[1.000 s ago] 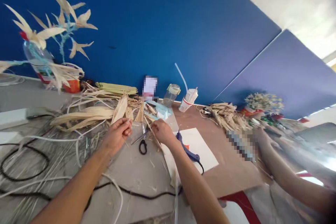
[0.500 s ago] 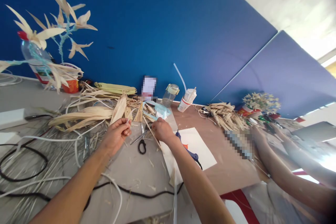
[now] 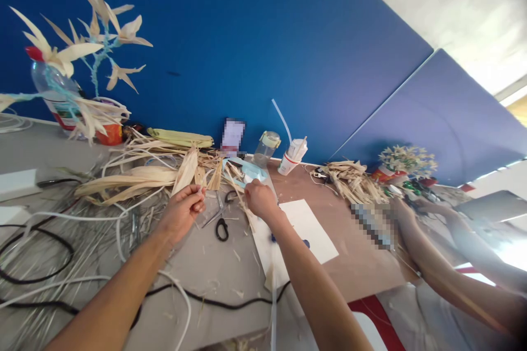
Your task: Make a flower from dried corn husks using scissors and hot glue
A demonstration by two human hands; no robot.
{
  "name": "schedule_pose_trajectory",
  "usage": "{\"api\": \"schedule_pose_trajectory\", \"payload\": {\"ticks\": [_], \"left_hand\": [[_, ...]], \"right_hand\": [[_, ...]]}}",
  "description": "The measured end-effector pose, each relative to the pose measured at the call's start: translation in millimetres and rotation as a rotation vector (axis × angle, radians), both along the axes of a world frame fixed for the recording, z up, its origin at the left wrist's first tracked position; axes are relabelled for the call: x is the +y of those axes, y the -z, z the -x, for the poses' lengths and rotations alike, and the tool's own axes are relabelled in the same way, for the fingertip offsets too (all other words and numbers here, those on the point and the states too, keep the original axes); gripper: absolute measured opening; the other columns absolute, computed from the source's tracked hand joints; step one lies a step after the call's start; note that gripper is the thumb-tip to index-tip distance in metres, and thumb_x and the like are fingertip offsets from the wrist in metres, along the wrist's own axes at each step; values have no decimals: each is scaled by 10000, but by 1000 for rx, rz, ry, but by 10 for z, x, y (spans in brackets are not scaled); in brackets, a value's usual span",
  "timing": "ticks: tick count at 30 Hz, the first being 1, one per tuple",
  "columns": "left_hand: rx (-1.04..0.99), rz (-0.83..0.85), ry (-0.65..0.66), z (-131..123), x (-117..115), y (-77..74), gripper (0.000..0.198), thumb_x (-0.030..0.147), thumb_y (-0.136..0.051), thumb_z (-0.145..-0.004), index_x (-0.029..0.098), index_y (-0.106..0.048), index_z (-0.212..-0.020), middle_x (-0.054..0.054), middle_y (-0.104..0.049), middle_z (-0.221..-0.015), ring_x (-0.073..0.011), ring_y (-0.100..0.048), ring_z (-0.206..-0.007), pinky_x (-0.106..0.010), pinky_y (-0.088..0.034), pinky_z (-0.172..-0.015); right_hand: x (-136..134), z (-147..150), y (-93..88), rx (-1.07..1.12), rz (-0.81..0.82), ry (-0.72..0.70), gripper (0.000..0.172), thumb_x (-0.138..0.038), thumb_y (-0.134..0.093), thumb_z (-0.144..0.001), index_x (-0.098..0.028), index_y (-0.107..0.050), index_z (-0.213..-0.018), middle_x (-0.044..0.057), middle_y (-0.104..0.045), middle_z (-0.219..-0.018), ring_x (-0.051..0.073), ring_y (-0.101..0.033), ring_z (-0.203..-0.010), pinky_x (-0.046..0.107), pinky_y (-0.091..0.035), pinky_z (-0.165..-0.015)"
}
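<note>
My left hand [image 3: 187, 209] is closed in a pinch above the table, in front of pale dried corn husks [image 3: 188, 171]. A tiny whitish bit shows at its fingertips, too small to name. To its right, my right hand [image 3: 262, 198] is curled closed, knuckles up, and hides whatever its fingers may hold. A thin straw-coloured strip [image 3: 246, 209] runs just left of that hand. Black-handled scissors [image 3: 222, 228] lie between my hands. Beneath my right forearm, a blue glue gun [image 3: 306, 243] is mostly hidden on a white sheet [image 3: 316, 229].
Husk flowers on blue-wrapped stems [image 3: 99, 63] stand at left by a plastic bottle [image 3: 53, 85]. A jar [image 3: 267, 148] and a paper cup [image 3: 291, 158] are along the blue partition. White and black cables [image 3: 222, 303] cross the table. Another person's arms [image 3: 428, 266] are at right.
My right hand has shifted slightly right, away from my left hand. It uncovers the scissors' second handle, while its forearm covers more of the glue gun. My left hand stays almost still.
</note>
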State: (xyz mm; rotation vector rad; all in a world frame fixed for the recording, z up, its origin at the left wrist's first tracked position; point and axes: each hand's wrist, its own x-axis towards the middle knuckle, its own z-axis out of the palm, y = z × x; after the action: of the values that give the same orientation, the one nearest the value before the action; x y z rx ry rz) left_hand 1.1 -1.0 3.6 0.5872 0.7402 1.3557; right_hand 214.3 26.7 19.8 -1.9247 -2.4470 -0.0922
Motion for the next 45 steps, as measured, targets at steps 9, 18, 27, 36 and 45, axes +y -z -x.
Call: {"api": "schedule_pose_trajectory", "payload": {"ticks": [9,18,27,36,45], "left_hand": [[4,12,-9,-2,-15,-35,193,119,-757,-547,132,-632,-692,-3,-613,-701,-23,-400,-460,-175,-345,-465],[25,5,5,-17,-22,-36,186,116,-753,-559,127,-633,-701,-6,-604,-728,-24,-408,-483,-177,-342,-468],[-19,-4,-74,63,24,-47,170,94,-742,-573,145,-634,-693,1,-613,-714,-28,-391,-476,-186,-340,-459],[23,-87,-296,133,78,-46,166,70,-705,-575,172,-616,-670,30,-597,-703,-23,-376,-464,-200,-325,-480],[44,-75,-295,125,73,-59,136,86,-693,-584,171,-612,-653,26,-585,-684,-30,-379,-469,-197,-330,-475]], "right_hand": [[-32,58,-74,105,-8,77,292,-135,-456,-858,-170,-642,-1080,101,-649,-1090,190,-633,-913,286,-426,-794],[-310,210,-145,343,210,-121,239,-153,-515,-835,-200,-692,-988,49,-708,-1041,173,-633,-977,239,-440,-836],[-231,337,-150,553,93,110,303,-141,-430,-877,-204,-681,-1034,32,-736,-911,163,-667,-849,232,-454,-755],[92,681,55,239,106,-66,268,-231,-485,-885,-155,-677,-1056,119,-688,-1081,197,-649,-969,257,-463,-807],[181,933,184,89,98,-108,273,-162,-514,-811,-102,-670,-1028,193,-660,-1064,277,-616,-1019,355,-473,-843]]}}
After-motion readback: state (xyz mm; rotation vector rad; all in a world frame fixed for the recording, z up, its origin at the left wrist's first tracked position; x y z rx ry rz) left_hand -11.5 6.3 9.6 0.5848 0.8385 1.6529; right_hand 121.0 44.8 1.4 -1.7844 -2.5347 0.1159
